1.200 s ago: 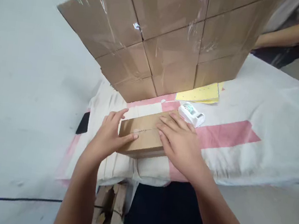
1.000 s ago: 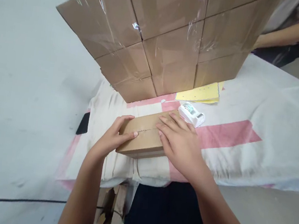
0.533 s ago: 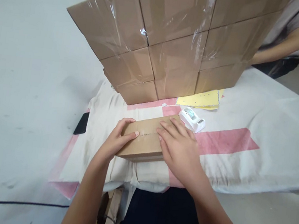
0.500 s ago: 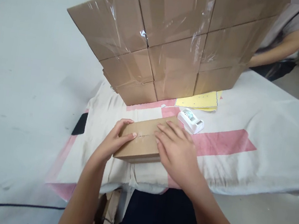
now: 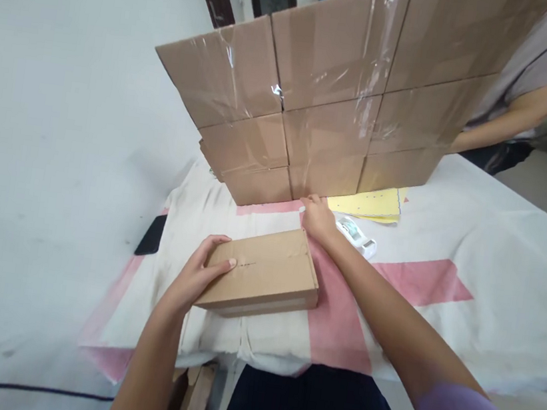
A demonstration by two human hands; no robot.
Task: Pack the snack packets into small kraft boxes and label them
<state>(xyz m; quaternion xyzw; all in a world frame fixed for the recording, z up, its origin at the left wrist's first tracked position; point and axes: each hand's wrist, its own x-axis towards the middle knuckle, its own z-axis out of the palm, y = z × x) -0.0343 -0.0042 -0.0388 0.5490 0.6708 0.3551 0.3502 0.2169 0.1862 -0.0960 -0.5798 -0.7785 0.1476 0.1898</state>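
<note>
A closed cardboard box (image 5: 265,268) lies on the cloth-covered table in front of me. My left hand (image 5: 204,268) is closed around its left end, with the thumb pressed on the top face close to a short torn line. Beyond the box, my right hand (image 5: 318,219) rests low at the foot of the stacked cartons, fingers bent together and partly hidden. A tiny white scrap (image 5: 302,209) lies by its fingertips; whether they hold anything does not show. Beside my right wrist is a white tape dispenser (image 5: 357,236), partly covered by the forearm.
A wall of taped cartons (image 5: 330,118) stands across the back of the table. Yellow papers (image 5: 372,203) lie at its base. A black phone (image 5: 151,236) sits at the left table edge beside the wall. Another person's arm (image 5: 511,122) reaches behind the cartons at right.
My right hand has left the box top and moved forward to the base of the cartons. My left hand stays on the box. The view has shifted slightly.
</note>
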